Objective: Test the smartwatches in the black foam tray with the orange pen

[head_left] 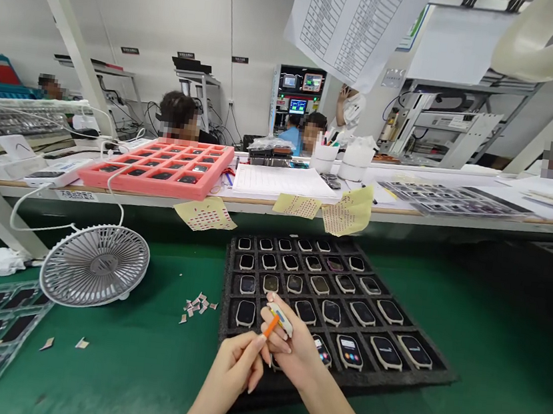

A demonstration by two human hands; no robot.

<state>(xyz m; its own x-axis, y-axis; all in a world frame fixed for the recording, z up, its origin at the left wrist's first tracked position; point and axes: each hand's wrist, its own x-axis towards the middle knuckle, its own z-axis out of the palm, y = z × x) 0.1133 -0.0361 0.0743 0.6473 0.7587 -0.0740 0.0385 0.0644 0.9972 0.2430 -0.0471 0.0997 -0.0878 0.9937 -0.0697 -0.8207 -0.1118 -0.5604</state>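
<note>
My right hand (pixel 297 347) grips a smartwatch case (pixel 283 318) with a pale frame, raised over the black foam tray (pixel 437 374). My left hand (pixel 234 363) pinches a slim orange stick (pixel 270 327), whose far end meets the edge of the watch case. Whether the stick is pressed into the case cannot be made out. Rows of watch cases with dark faces sit in the tray's compartments, and a few near my right hand, such as one lit watch (pixel 350 352), show bright screens. My hands and forearms hide part of the tray's front left.
Left of the tray lie small scraps (pixel 198 305) on the green mat (pixel 134 378). A grey fan (pixel 95 265) and a clear plastic tray (pixel 11 352) stand farther left. A shelf edge (pixel 406 215) crosses behind, carrying a pink foam tray (pixel 158 186). Several people sit or stand beyond.
</note>
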